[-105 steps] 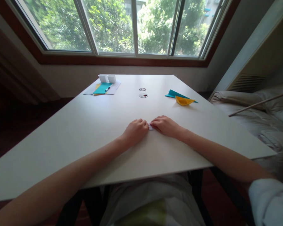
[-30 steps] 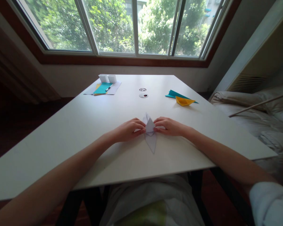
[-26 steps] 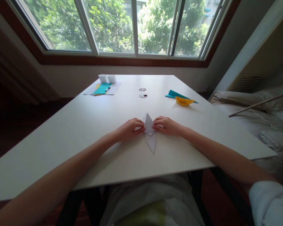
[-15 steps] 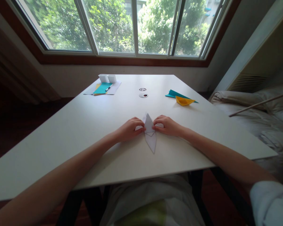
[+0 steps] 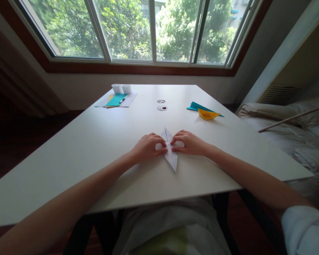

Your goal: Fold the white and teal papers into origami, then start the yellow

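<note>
A folded sheet of white paper (image 5: 172, 161), long and pointed at both ends, lies on the white table in front of me. My left hand (image 5: 151, 147) pinches its middle from the left, thumb and fingertips on the folds. From the other side my right hand (image 5: 188, 142) grips the paper's middle in the same way. The fingertips of both hands nearly meet at the centre, where they hide part of the folds. A crease runs along the far half of the paper.
Beyond my right hand lie a yellow paper boat (image 5: 207, 114) and a teal folded paper plane (image 5: 198, 106). At the far left are teal paper (image 5: 116, 99), a pen (image 5: 123, 100) and two white containers (image 5: 117, 88). Two round inserts (image 5: 162, 108) sit mid-table.
Both hands have moved closer together, to the middle of the paper. The upper pointed flap that stood over the far half no longer shows, and the folds at the centre look more opened out.
</note>
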{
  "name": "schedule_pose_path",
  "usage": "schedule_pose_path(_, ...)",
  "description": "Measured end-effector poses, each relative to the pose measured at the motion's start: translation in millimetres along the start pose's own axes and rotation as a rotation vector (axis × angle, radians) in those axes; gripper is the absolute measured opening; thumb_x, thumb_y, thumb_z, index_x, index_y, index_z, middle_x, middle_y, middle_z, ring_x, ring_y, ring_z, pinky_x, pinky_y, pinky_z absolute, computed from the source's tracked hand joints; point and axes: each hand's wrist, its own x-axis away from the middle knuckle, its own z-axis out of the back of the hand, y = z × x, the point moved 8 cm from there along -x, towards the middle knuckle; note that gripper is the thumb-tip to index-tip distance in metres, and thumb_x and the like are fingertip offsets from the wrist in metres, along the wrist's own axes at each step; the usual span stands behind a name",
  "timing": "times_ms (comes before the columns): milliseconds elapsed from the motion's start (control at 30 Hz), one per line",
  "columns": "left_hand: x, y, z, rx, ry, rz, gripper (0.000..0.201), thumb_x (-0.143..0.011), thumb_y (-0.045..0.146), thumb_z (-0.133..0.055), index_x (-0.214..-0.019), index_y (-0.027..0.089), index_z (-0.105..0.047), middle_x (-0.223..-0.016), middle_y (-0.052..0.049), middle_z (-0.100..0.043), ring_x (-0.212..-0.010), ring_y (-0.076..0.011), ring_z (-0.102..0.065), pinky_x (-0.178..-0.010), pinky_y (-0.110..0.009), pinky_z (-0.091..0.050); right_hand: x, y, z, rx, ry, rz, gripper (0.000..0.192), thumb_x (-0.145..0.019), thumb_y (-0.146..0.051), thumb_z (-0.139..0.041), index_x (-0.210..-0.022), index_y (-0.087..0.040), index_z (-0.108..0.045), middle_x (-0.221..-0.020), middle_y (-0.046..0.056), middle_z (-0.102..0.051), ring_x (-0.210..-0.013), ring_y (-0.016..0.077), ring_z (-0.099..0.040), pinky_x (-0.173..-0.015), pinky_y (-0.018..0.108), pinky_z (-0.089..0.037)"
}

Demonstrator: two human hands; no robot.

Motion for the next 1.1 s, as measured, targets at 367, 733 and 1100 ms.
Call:
schedule_pose_path(367, 4, -14, -2.4, -0.015, 0.095, 0.23, 0.017, -0.077, 0.039, -0.059, -0.076, 0.025, -0.068, -0.101, -0.001, -0.066, -0.095, -0.0228, -0.054, -0.083, -0.037, -0.04, 1, 10, -3, -0.019, 0.022, -0.125, 0.027, -0.073, -0.043, -0.062, -0.092, -0.023, -0.062, -0.106, 0.007, -0.062, -0.108, 0.0237, -0.05, -0.092, 0.04, -0.037)
schedule_pose_path(733, 5, -17, 0.2, 0.042, 0.144, 0.264, 0.01, -0.072, 0.035, -0.064, -0.073, 0.026, -0.069, -0.108, -0.001, -0.063, -0.102, -0.0252, -0.051, -0.086, -0.042, -0.038, 0, 14, -6, -0.097, 0.054, -0.124, 0.026, -0.07, -0.041, -0.066, -0.089, -0.022, -0.064, -0.119, 0.009, -0.054, -0.112, 0.0226, -0.049, -0.095, 0.041, -0.036)
schedule_pose_path(1100, 4, -20, -3.7, 0.046, 0.145, 0.215, 0.012, -0.073, 0.036, -0.064, -0.075, 0.026, -0.069, -0.104, -0.004, -0.06, -0.098, -0.0236, -0.051, -0.085, -0.04, -0.041, 2, 16, -9, -0.101, 0.04, -0.122, 0.028, -0.071, -0.043, -0.065, -0.093, -0.025, -0.064, -0.117, 0.008, -0.051, -0.11, 0.0236, -0.048, -0.093, 0.043, -0.039)
